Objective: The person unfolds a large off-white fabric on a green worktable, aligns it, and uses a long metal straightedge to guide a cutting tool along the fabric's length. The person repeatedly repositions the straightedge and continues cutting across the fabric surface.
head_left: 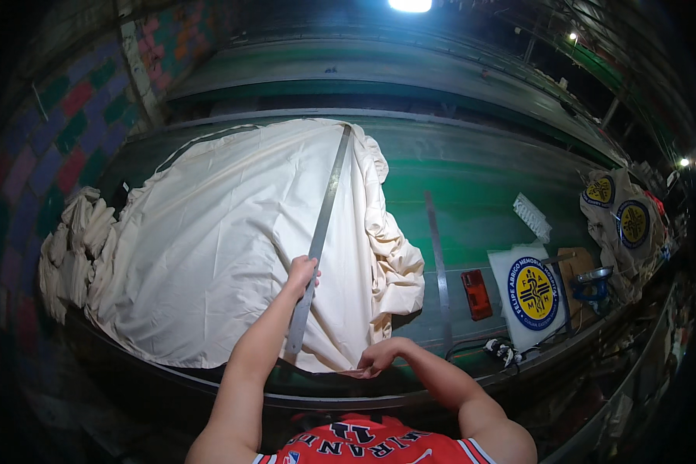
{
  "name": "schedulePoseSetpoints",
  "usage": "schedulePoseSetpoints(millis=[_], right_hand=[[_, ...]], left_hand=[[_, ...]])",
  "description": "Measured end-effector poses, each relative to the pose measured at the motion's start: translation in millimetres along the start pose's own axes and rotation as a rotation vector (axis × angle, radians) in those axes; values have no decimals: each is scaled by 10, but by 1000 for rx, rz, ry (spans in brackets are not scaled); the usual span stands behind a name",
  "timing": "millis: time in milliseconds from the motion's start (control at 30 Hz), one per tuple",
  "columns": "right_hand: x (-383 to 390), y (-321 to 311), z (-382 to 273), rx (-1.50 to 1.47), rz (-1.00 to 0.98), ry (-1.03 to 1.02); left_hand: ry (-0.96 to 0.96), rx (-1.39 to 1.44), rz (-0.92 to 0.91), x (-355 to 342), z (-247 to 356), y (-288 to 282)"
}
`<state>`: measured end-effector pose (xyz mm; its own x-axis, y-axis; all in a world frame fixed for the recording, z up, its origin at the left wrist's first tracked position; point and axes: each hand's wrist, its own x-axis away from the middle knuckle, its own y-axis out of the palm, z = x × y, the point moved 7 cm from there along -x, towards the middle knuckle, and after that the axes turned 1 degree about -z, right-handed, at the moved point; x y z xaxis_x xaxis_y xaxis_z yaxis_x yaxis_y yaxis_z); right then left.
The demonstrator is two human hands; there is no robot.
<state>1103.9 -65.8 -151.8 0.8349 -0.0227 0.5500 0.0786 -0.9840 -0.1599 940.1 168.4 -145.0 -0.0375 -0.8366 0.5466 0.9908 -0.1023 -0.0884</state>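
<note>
Marking a line along a ruler laid over spread cloth

The left hand (302, 272) presses flat, unclenched, on the long grey metal straightedge (322, 224), which runs toward 12 o'clock across the cream fabric sheet (224, 232) on the green cutting table (472, 185). The right hand (379, 357) pinches the cloth's near hem; whether it holds chalk I cannot tell. Next likely calls for keeping the ruler steady. At 3 o'clock lie a second metal strip (438, 263), a red box (476, 294) and printed white bags (532, 292); folded cloth stacks (73, 247) crowd 9 o'clock.
</note>
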Motion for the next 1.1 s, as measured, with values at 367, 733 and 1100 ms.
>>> schedulePoseSetpoints(millis=[367, 733, 1100], right_hand=[[1269, -1243, 919, 180, 1644, 647], [1433, -954, 1219, -115, 1668, 527], [1572, -1022, 1037, -219, 1678, 451]], left_hand=[[77, 118, 35, 664, -390, 243], [104, 173, 23, 840, -442, 403], [225, 176, 23, 676, -265, 594]])
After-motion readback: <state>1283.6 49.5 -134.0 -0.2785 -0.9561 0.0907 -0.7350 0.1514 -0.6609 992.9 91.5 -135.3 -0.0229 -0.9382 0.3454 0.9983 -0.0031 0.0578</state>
